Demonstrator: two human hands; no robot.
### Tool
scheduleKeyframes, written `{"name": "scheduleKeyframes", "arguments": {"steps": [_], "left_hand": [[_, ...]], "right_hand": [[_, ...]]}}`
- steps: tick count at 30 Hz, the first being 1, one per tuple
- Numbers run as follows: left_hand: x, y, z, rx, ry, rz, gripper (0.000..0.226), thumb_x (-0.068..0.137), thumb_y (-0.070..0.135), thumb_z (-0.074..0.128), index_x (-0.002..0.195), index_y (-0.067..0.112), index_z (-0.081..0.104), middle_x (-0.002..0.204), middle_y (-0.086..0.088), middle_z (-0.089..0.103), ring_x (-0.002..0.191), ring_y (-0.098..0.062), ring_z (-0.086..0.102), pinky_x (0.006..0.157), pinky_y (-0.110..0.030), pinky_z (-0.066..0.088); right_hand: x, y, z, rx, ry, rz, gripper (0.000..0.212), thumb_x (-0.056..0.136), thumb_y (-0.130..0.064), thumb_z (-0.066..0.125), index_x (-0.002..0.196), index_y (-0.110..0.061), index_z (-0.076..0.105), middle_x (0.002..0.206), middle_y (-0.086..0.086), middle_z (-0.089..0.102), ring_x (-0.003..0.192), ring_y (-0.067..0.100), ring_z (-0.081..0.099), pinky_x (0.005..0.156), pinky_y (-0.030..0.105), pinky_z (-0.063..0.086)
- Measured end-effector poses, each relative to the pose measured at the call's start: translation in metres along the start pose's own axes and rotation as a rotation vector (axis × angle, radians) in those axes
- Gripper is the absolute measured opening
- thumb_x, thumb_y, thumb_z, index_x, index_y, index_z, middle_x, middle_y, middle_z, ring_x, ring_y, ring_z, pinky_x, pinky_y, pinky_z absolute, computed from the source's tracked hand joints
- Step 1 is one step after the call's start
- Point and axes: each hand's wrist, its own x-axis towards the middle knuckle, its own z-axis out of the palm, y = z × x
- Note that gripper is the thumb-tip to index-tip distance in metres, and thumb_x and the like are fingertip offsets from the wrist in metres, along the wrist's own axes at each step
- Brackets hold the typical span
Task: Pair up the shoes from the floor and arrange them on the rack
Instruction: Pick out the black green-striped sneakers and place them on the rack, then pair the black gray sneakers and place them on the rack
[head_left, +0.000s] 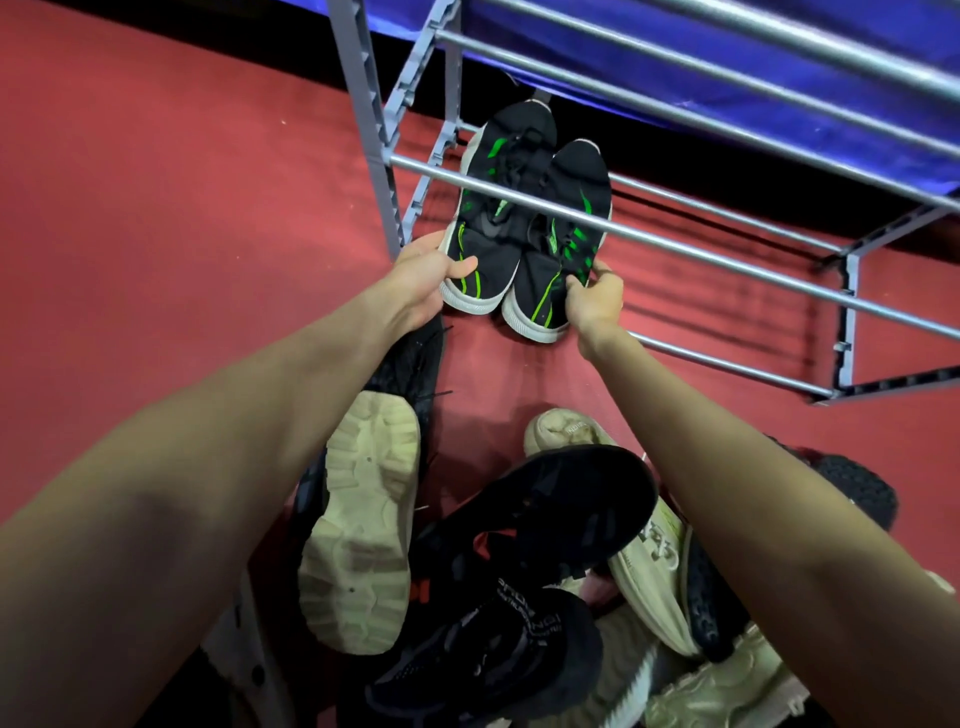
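Two black sneakers with green stripes and white soles lie side by side, toes pointing away, under the rack's middle bars. My left hand grips the heel of the left sneaker. My right hand grips the heel of the right sneaker. The grey metal rack has plastic side frames and several horizontal bars; one bar crosses in front of both shoes. Whether the pair rests on the lowest bars or on the red floor, I cannot tell.
A heap of shoes lies near me on the red floor: an overturned shoe with a beige sole, a black sandal, a black sneaker, and cream shoes at the right. Blue fabric hangs behind the rack.
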Motion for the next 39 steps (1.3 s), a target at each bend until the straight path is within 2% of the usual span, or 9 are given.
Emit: {"name": "scheduleKeyframes", "arguments": {"steps": [5,9,15,17,21,25,33,37,39], "left_hand": [[0.011,-0.011,0.010,0.120,0.248,0.034,0.044,0.083,-0.004,0.064,0.126,0.002,0.055,0.124,-0.009,0.062,0.112,-0.020,0.058,0.109,-0.039,0.042],[0.000,-0.008,0.022,0.383,0.349,0.141,0.066,0.079,0.022,0.071,0.139,0.007,0.045,0.137,-0.007,0.055,0.124,-0.022,0.053,0.112,-0.033,0.037],[-0.032,0.007,0.022,0.791,0.351,0.220,0.038,0.086,0.001,0.054,0.123,0.007,0.060,0.124,-0.012,0.064,0.110,-0.025,0.058,0.091,-0.027,0.043],[-0.049,0.004,0.013,0.931,0.324,0.224,0.045,0.083,-0.002,0.048,0.126,0.007,0.058,0.124,-0.014,0.063,0.116,-0.029,0.058,0.094,-0.029,0.043],[-0.092,-0.018,-0.001,1.170,0.379,0.440,0.040,0.080,0.002,0.042,0.113,0.007,0.064,0.117,-0.018,0.062,0.113,-0.036,0.055,0.094,-0.042,0.045],[-0.140,-0.039,-0.002,1.139,0.341,0.503,0.039,0.076,0.002,0.042,0.107,0.007,0.063,0.112,-0.017,0.062,0.109,-0.035,0.055,0.096,-0.043,0.044],[-0.227,-0.064,0.013,0.987,0.216,0.372,0.037,0.076,-0.002,0.044,0.106,0.007,0.064,0.109,-0.014,0.066,0.100,-0.027,0.063,0.093,-0.035,0.049],[-0.250,-0.075,0.013,0.995,0.195,0.291,0.037,0.079,-0.001,0.045,0.109,0.008,0.063,0.109,-0.012,0.067,0.101,-0.025,0.063,0.093,-0.033,0.049],[-0.257,-0.081,0.012,0.990,0.197,0.242,0.036,0.080,-0.001,0.046,0.111,0.008,0.062,0.111,-0.011,0.066,0.104,-0.026,0.062,0.094,-0.032,0.049]], "right_hand": [[-0.011,0.000,-0.006,-0.241,-0.021,-0.096,0.038,0.090,-0.007,0.053,0.128,-0.004,0.053,0.124,0.013,0.063,0.118,0.029,0.057,0.100,0.029,0.042],[-0.025,0.000,-0.010,-0.319,-0.052,-0.146,0.040,0.089,-0.007,0.051,0.128,-0.003,0.051,0.124,0.016,0.061,0.117,0.033,0.055,0.099,0.035,0.043],[-0.057,-0.007,-0.029,-0.352,-0.159,-0.170,0.034,0.086,-0.003,0.047,0.118,-0.002,0.057,0.084,0.006,0.062,0.084,0.027,0.054,0.081,0.032,0.045],[-0.071,-0.008,-0.040,-0.414,-0.199,-0.184,0.039,0.087,-0.006,0.048,0.125,-0.001,0.055,0.090,0.004,0.060,0.087,0.020,0.053,0.086,0.034,0.045],[-0.110,-0.011,-0.076,-0.537,-0.285,-0.244,0.038,0.089,-0.006,0.048,0.126,-0.001,0.055,0.115,0.023,0.065,0.108,0.036,0.060,0.098,0.043,0.044],[-0.153,-0.006,-0.118,-0.653,-0.331,-0.301,0.044,0.091,-0.007,0.049,0.134,0.000,0.049,0.133,0.019,0.057,0.124,0.029,0.054,0.108,0.033,0.037],[-0.251,0.023,-0.166,-0.664,-0.193,-0.449,0.038,0.085,-0.006,0.050,0.122,-0.001,0.057,0.120,0.022,0.054,0.117,0.035,0.048,0.105,0.034,0.034],[-0.285,0.049,-0.163,-0.562,-0.195,-0.225,0.015,0.081,-0.027,0.057,0.088,-0.014,0.062,0.097,0.015,0.060,0.098,0.028,0.055,0.090,0.034,0.043],[-0.298,0.059,-0.157,-0.557,-0.287,-0.109,0.021,0.079,-0.041,0.062,0.081,-0.021,0.054,0.089,0.007,0.057,0.091,0.023,0.055,0.082,0.035,0.046]]}}
